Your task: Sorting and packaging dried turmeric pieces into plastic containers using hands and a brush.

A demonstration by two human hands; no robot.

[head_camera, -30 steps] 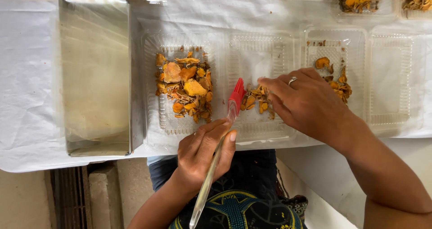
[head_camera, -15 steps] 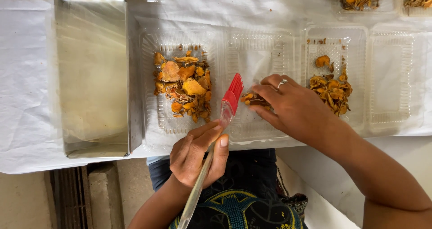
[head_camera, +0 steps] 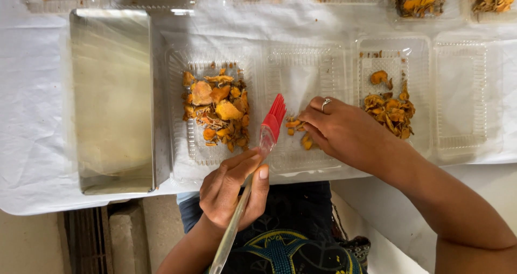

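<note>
White sheeting is spread under clear trays. A red brush is gripped at its handle by the left hand; orange pieces are pinched by the right hand. These pieces are judged light and brittle, best pinched gently at the edges.

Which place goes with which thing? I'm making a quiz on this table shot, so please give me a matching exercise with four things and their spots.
Things:
1. brush
2. metal tray
3. ring
4. heap of orange pieces

Places:
A. at the left of the table, without pieces in it
B. on a finger of the right hand
C. in the clear container left of the brush's red bristles
D. held by its clear handle in the left hand

Pairs: 1-D, 2-A, 3-B, 4-C
</note>
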